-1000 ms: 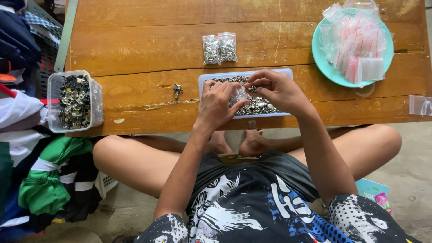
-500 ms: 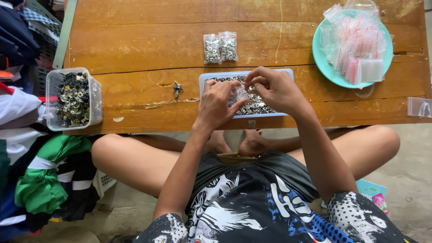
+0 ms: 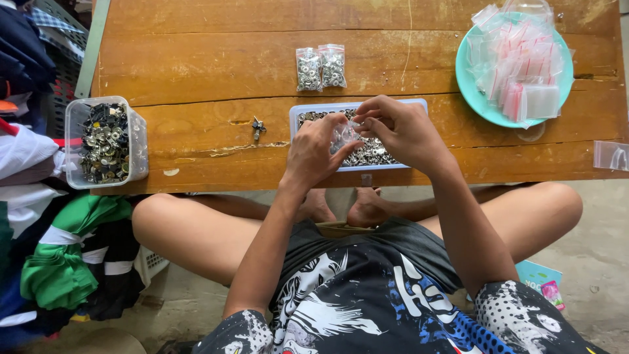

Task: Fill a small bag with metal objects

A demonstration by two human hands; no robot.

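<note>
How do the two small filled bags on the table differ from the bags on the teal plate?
The two filled bags hold small silver metal parts; the plate bags look empty. The filled bags lie side by side on bare wood; the plate bags sit heaped on the teal plate. Both kinds are small and clear plastic.

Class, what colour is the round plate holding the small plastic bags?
Turquoise: the plate, seen in the head view.

Both hands [image 3: 367, 141] pinch a small clear bag [image 3: 343, 136] over the tray [image 3: 419, 105].

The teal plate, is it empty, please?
No, the teal plate at the table's far right holds a heap of small clear bags.
</note>
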